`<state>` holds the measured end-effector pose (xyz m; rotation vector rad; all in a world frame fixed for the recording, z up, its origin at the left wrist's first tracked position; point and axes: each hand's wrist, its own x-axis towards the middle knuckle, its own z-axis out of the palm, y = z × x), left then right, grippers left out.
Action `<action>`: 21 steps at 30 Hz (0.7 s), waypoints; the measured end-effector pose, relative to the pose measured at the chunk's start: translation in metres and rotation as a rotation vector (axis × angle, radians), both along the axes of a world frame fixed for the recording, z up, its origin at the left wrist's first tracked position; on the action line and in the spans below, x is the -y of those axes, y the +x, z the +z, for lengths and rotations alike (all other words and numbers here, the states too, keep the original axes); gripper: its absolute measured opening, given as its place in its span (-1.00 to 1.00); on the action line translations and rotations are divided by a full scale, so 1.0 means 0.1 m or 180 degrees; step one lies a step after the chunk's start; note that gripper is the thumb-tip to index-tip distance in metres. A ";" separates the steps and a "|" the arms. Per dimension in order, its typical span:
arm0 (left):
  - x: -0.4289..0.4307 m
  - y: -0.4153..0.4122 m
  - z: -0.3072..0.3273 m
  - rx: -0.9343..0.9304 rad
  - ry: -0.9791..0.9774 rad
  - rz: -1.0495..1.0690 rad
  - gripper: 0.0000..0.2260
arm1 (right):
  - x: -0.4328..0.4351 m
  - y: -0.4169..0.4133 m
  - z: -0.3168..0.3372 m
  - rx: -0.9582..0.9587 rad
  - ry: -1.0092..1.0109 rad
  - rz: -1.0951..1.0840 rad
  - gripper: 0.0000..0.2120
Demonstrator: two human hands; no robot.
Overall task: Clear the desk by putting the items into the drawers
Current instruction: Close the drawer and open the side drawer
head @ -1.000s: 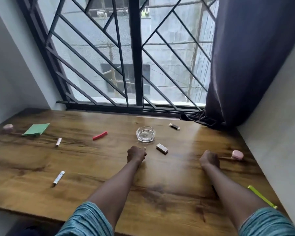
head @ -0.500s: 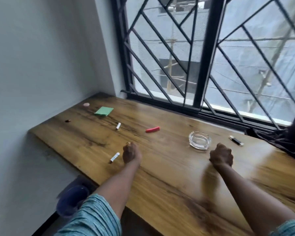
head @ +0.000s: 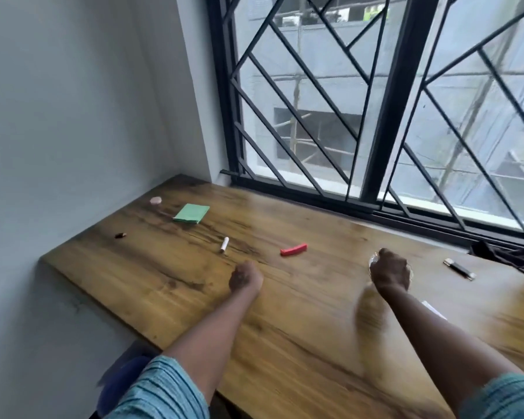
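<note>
My left hand (head: 245, 279) is a curled fist low over the wooden desk (head: 170, 300), with nothing visible in it. My right hand (head: 390, 273) is also fisted and covers most of the glass ashtray (head: 372, 262); only bits of its rim show. Beyond my left hand lie a white marker (head: 224, 244) and a red stick-like item (head: 293, 249). Farther left are a green notepad (head: 191, 213), a pink eraser (head: 155, 200) and a small dark item (head: 120, 235). A black lighter (head: 459, 269) lies right of my right hand. No drawer is in view.
A barred window (head: 375, 116) runs along the desk's far edge, with dark curtain cloth (head: 508, 258) bunched at its right. A grey wall (head: 73, 146) closes the left side. Something blue (head: 127, 370) sits under the desk's near left edge. A white item (head: 433, 309) peeks from behind my right forearm.
The view has swung left toward the desk's left end. Both fists have moved left; the right one now sits over the ashtray. The second white marker is no longer visible.
</note>
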<state>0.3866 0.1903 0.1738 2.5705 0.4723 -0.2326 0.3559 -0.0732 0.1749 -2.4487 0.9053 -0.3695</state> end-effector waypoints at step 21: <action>2.67 0.45 0.01 -0.0145 -0.0754 -0.1827 -0.77 | 0.83 0.14 -0.01 -0.0270 0.1049 -0.0110 -0.70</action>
